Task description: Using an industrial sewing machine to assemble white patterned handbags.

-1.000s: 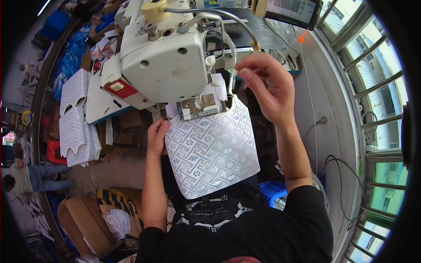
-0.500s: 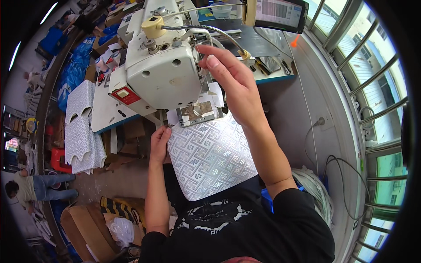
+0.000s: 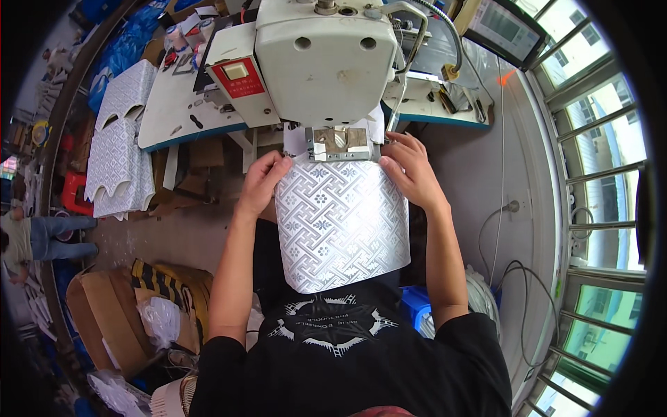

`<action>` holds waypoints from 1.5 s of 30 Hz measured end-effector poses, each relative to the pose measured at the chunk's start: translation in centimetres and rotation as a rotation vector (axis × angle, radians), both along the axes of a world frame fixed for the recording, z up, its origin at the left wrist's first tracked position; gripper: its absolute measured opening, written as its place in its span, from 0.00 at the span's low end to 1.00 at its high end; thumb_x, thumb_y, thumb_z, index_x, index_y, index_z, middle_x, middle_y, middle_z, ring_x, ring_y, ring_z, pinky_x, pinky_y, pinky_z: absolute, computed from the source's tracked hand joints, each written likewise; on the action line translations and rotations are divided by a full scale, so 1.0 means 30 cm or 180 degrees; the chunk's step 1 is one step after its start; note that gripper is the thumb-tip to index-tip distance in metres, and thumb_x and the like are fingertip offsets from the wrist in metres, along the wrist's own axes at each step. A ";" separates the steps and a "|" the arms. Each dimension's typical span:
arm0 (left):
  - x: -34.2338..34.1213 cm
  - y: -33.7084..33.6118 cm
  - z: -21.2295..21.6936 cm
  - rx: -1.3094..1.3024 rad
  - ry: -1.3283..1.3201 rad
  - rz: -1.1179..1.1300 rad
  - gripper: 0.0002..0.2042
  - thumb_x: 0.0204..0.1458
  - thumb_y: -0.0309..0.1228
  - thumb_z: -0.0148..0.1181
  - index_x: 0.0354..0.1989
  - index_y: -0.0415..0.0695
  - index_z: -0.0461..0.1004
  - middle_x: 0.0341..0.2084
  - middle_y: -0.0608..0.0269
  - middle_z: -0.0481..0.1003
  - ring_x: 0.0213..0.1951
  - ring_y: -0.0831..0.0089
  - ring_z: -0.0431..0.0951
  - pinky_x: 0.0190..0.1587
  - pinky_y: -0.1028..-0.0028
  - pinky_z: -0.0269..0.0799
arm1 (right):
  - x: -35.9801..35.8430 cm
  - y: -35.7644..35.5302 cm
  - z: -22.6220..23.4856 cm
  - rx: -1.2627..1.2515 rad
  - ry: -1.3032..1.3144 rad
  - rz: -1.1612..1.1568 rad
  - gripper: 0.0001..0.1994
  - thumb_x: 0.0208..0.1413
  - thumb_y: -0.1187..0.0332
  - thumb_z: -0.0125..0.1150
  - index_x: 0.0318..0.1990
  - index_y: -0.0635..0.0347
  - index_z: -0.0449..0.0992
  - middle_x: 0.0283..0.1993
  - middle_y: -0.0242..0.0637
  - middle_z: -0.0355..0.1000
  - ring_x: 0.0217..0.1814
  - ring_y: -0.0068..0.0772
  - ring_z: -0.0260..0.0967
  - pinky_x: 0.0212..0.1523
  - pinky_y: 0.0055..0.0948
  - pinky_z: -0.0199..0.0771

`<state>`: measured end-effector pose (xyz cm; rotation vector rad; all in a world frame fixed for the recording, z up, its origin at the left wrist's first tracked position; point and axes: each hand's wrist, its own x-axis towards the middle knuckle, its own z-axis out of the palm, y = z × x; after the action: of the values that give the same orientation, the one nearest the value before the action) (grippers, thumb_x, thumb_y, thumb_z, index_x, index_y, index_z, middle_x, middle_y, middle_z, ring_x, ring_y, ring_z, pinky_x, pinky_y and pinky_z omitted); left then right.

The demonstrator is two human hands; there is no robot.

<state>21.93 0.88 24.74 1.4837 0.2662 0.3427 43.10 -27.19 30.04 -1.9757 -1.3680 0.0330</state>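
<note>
A white sheet with a silver-grey lattice and flower pattern [image 3: 340, 222] hangs from the machine toward my lap, its top edge by the metal clamp plate [image 3: 340, 144]. My left hand [image 3: 262, 182] is closed on the sheet's upper left corner, thumb on top. At the upper right corner, my right hand [image 3: 411, 169] pinches the sheet's edge, its thumb on the patterned face and its fingers beside the clamp plate. Above both hands stands the white head of an industrial sewing machine [image 3: 326, 66]. The clamp hides the sheet's far edge.
Similar patterned pieces [image 3: 118, 149] are stacked at the left, beside the white worktable [image 3: 177, 111]. A screen [image 3: 504, 31] stands at the far right near barred windows. Cardboard boxes [image 3: 104, 306] lie on the floor at lower left, and a person [image 3: 59, 233] stands beyond.
My right hand has come down from the side of the machine head to the sheet's right corner. My left hand stays at the left corner. The view has shifted, and the sheet hangs straighter.
</note>
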 end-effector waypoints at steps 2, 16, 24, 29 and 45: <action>-0.004 -0.003 0.021 -0.0008 0.0009 -0.0032 0.16 0.69 0.36 0.61 0.28 0.45 0.69 0.25 0.81 0.64 0.30 0.89 0.60 0.32 0.81 0.56 | -0.003 0.000 0.010 -0.0138 -0.0016 0.0051 0.13 0.64 0.60 0.67 0.38 0.62 0.80 0.46 0.39 0.76 0.64 0.42 0.67 0.72 0.44 0.55; 0.042 -0.002 0.089 0.0602 0.0615 0.0369 0.18 0.62 0.39 0.68 0.24 0.42 0.74 0.21 0.77 0.71 0.26 0.88 0.65 0.28 0.80 0.58 | 0.070 0.019 -0.065 0.0196 0.1430 0.0153 0.21 0.53 0.54 0.79 0.23 0.61 0.77 0.30 0.31 0.70 0.47 0.32 0.67 0.54 0.35 0.62; 0.074 -0.005 0.023 0.0460 0.0351 0.0539 0.21 0.67 0.40 0.63 0.23 0.39 0.72 0.21 0.77 0.69 0.26 0.87 0.63 0.27 0.78 0.57 | 0.082 0.012 -0.071 0.0130 0.1535 0.0213 0.17 0.56 0.61 0.77 0.25 0.62 0.77 0.36 0.34 0.72 0.52 0.33 0.66 0.56 0.34 0.62; 0.098 -0.012 -0.003 0.0610 0.0273 0.0897 0.23 0.71 0.41 0.58 0.25 0.35 0.71 0.20 0.77 0.65 0.26 0.86 0.61 0.27 0.76 0.56 | 0.077 0.014 -0.088 0.0313 0.1537 0.0169 0.20 0.53 0.56 0.79 0.23 0.61 0.77 0.33 0.31 0.71 0.48 0.32 0.67 0.53 0.35 0.63; 0.059 -0.034 -0.066 -0.0365 -0.0476 0.0568 0.15 0.67 0.37 0.62 0.29 0.41 0.73 0.23 0.79 0.65 0.29 0.87 0.61 0.32 0.80 0.59 | 0.040 0.008 -0.036 0.0140 0.1043 0.0027 0.17 0.55 0.55 0.75 0.30 0.60 0.81 0.42 0.39 0.77 0.61 0.40 0.68 0.69 0.41 0.55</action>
<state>23.70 -0.14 22.76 1.3176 0.2942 0.5702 44.30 -26.94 28.94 -1.8321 -1.1530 0.3142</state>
